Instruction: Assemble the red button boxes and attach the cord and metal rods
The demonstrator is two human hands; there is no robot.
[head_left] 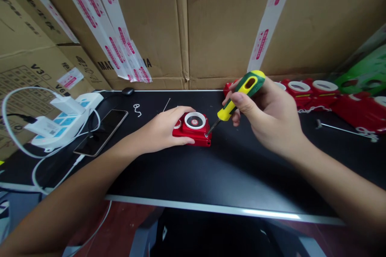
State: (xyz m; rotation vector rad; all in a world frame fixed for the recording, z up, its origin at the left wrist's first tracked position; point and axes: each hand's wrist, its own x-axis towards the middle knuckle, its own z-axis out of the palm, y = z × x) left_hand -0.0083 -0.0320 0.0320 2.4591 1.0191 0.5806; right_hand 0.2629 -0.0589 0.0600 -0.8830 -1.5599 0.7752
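A small red toy camera body (193, 129) with a white ring on top lies on the black table (193, 172). My left hand (163, 130) grips its left end, thumb at the front and fingers over the back. My right hand (268, 110) is closed round a yellow and green screwdriver (241, 94), held slanted. The screwdriver's metal tip touches the front right corner of the red body.
A row of more red camera bodies (313, 92) with white rings lines the back right, next to green parts (366, 74). A phone (101, 131) and a white power strip (64, 122) with chargers and cables lie at left. Cardboard boxes (187, 24) wall the back.
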